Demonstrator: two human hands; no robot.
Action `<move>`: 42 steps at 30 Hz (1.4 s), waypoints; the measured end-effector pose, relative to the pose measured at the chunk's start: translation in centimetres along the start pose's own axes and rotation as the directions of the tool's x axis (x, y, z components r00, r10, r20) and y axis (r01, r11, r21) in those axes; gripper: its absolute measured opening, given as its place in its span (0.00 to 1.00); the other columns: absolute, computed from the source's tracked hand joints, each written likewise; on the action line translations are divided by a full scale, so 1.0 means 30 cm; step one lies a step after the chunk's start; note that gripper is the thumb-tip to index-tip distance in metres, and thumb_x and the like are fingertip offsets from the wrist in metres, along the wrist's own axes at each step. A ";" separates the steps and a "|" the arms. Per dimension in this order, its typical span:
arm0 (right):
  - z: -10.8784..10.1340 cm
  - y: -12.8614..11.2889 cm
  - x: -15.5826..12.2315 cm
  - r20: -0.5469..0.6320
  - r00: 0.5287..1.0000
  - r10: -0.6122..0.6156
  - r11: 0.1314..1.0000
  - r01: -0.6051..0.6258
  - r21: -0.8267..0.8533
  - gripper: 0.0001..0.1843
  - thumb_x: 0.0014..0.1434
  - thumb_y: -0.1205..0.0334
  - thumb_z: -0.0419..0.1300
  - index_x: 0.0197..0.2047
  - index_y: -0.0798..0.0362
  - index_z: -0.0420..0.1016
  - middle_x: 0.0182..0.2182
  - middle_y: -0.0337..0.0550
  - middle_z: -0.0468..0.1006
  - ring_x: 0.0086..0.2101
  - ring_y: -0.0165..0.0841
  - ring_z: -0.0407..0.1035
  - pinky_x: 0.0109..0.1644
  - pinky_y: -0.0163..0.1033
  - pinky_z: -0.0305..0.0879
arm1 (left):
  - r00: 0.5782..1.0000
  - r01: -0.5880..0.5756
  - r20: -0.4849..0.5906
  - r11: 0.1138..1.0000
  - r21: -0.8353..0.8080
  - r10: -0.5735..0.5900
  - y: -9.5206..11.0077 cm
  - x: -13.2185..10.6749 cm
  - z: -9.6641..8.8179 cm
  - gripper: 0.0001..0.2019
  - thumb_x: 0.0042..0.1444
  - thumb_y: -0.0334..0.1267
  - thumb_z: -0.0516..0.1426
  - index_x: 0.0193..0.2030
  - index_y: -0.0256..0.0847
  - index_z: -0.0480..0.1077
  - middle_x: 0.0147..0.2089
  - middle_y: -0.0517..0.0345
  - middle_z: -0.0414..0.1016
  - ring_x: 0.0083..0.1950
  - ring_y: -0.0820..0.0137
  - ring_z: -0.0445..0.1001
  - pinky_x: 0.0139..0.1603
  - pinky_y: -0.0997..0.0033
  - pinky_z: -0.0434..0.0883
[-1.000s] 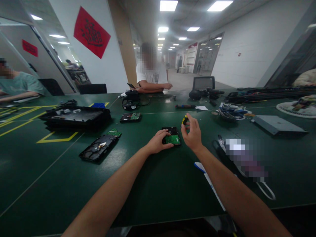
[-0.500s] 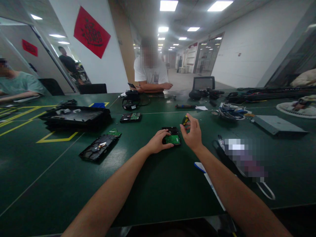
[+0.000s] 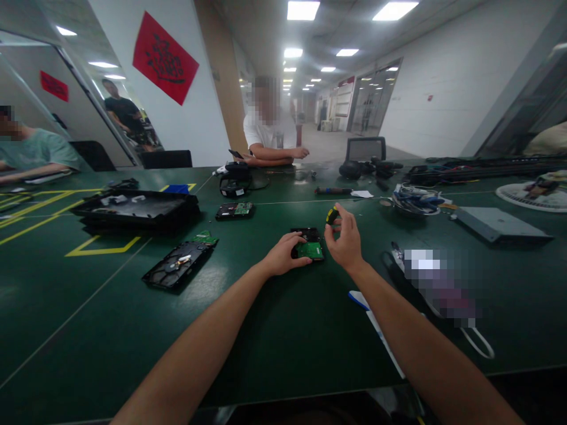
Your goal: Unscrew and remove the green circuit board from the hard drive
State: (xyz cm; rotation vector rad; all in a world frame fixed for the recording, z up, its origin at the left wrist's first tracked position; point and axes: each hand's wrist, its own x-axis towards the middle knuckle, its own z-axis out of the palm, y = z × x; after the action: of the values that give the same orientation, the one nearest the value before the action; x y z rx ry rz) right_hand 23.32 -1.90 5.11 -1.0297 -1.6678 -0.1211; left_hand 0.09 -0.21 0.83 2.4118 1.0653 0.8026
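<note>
A hard drive (image 3: 312,251) with a green circuit board facing up lies on the dark green table in front of me. My left hand (image 3: 286,254) grips it from the left, thumb along the near edge and fingers across the far side. Just right of the drive, my right hand (image 3: 346,239) pinches the short yellow and black handle of a screwdriver (image 3: 331,216) between thumb and fingers. The screwdriver's shaft and tip cannot be made out. Beyond the drive to the left lies another hard drive (image 3: 234,211) with its board showing.
An opened black casing (image 3: 179,264) lies left, before a stack of black trays (image 3: 137,209). To the right are a blurred-out pouch-like item (image 3: 436,283), a grey metal box (image 3: 502,224) and a bundle of cables (image 3: 416,199). A person (image 3: 272,130) leans on the far edge.
The screwdriver handle has turned and tilted slightly in my right hand. My left hand stays on the hard drive. Across the table, the person's upper body has shifted a little.
</note>
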 end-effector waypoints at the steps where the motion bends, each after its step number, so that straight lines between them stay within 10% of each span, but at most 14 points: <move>1: 0.001 0.001 0.000 -0.002 1.000 0.001 1.000 -0.001 -0.001 0.35 0.67 0.63 0.58 0.74 0.48 0.54 0.57 0.56 0.68 0.43 0.39 0.74 0.42 0.47 0.82 | 1.000 -0.001 0.000 1.000 -0.002 0.001 0.000 0.000 0.000 0.32 0.54 0.56 0.69 0.62 0.44 0.71 0.71 0.44 0.65 0.75 0.51 0.60 0.74 0.46 0.61; 42: -0.003 0.001 0.002 0.015 1.000 0.007 1.000 -0.007 -0.002 0.34 0.66 0.62 0.58 0.73 0.47 0.54 0.59 0.56 0.69 0.43 0.40 0.75 0.43 0.50 0.83 | 1.000 0.026 0.011 1.000 -0.017 -0.025 0.008 0.001 -0.006 0.32 0.53 0.55 0.69 0.61 0.45 0.71 0.72 0.44 0.64 0.75 0.50 0.59 0.73 0.43 0.61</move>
State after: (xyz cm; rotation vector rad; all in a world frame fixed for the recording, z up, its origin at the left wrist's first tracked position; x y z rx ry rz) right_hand 23.41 -1.92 5.18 -1.0400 -1.6773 -0.1107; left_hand 0.12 -0.33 1.11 2.3804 1.0784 0.7868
